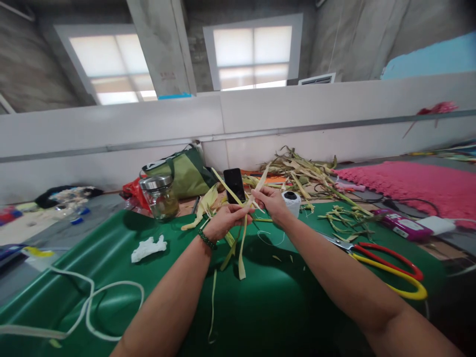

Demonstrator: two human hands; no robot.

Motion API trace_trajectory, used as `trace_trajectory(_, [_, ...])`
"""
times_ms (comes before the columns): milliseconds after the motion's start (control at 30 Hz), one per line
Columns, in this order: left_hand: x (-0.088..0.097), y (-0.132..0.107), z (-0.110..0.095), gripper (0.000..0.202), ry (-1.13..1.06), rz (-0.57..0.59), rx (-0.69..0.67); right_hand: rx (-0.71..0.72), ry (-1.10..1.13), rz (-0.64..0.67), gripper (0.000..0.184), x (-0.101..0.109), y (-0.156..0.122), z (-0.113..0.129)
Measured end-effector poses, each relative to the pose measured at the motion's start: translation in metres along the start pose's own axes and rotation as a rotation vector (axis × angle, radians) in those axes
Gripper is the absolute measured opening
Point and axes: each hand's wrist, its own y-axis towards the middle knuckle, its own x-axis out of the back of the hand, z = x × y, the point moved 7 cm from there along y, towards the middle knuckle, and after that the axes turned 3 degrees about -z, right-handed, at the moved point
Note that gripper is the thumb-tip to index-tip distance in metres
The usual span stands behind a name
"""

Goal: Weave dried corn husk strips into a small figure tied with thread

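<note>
- Just above centre frame: left hand point(226, 220) closed in a pinch on pale leaf strips point(241, 248), right hand point(273, 203) pinching their upper ends, with loose tails hanging over the green mat point(260, 307).
- Probably at risk: splitting or slipping of the thin strips under uneven pull; tangling of the hanging tails.
- Close behind the hands: spool of white thread point(292, 201) and black phone point(234, 184), easily knocked.
- Left of centre: glass jar point(160, 198). Lower right: scissors point(386, 270). Upper centre: leaf pile point(305, 173). Nothing blocking the hands.
</note>
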Motion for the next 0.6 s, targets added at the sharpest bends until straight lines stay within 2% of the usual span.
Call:
trace_trajectory(167, [0.003,0.002,0.003,0.049,0.017,-0.002,0.018,-0.036,0.033,0.027,0.041,-0.001,0.001,-0.001])
trace_trajectory(333, [0.008,0.003,-0.010,0.043,0.188,-0.096,-0.158,-0.019,-0.008,0.057,0.044,-0.007,-0.002,0.004])
trace_trajectory(433, [0.003,0.002,-0.013,0.045,0.304,-0.073,-0.200,0.041,-0.085,0.045,0.042,-0.007,-0.004,0.009])
trace_trajectory(500, [0.002,0.003,-0.011,0.045,0.293,-0.078,-0.184,0.080,-0.130,0.037,0.041,-0.005,-0.004,0.014])
trace_trajectory(600, [0.007,0.004,-0.007,0.042,0.185,-0.145,-0.137,0.101,-0.156,0.065,0.039,-0.006,-0.005,0.017])
